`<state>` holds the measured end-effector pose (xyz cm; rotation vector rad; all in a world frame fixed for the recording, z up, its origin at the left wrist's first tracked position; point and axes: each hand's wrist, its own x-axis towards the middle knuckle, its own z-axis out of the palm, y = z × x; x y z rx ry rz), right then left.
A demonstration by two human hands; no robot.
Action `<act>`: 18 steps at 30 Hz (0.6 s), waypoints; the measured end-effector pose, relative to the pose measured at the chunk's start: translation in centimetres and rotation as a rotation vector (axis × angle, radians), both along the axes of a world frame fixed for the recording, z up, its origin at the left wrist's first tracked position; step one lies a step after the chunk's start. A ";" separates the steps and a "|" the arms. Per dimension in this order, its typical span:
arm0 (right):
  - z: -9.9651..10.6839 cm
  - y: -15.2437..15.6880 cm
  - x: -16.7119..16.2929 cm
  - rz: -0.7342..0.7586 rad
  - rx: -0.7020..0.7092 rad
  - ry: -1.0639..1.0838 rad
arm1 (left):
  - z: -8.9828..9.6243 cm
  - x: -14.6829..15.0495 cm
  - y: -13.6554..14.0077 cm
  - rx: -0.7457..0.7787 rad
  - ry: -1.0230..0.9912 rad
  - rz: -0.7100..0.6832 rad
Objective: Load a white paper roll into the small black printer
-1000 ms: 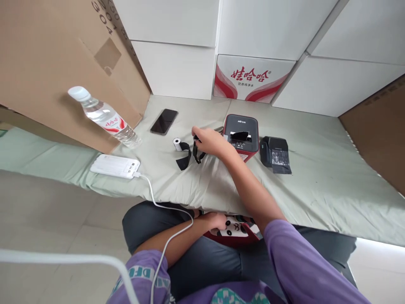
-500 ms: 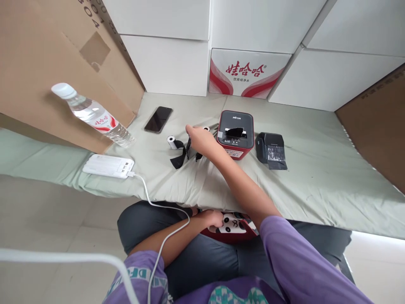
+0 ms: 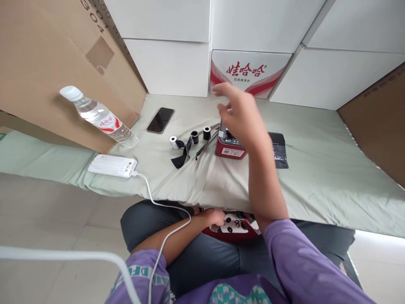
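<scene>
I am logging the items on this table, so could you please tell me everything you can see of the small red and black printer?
The label printer is a small boxy device with a red body and a dark top, plastic by its look. A row of small buttons and a white label show near its front edge. It stands upright on the green cloth, right of the small ribbon rolls and left of a black part. The right hand, blurred and open, hovers above it and hides much of its top; contact cannot be told.

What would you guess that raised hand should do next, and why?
Probably lower onto the red printer just beneath it. The right hand hangs open and empty above it, while the small rolls lie apart on the cloth to its left. The left hand rests in the lap.
</scene>
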<state>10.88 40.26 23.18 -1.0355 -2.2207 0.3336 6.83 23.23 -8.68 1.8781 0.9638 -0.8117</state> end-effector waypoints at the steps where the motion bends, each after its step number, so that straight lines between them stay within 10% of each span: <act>1: 0.6 0.0 1.4 -0.043 0.013 0.036 | 0.2 0.0 0.0 -0.003 0.002 -0.003; 8: 0.4 1.9 7.1 -0.141 -0.203 0.030 | 2.5 -0.5 -0.2 0.009 0.007 0.015; 18: -0.3 1.3 2.0 0.012 -0.310 -0.407 | 3.4 -0.5 0.1 0.003 0.042 0.019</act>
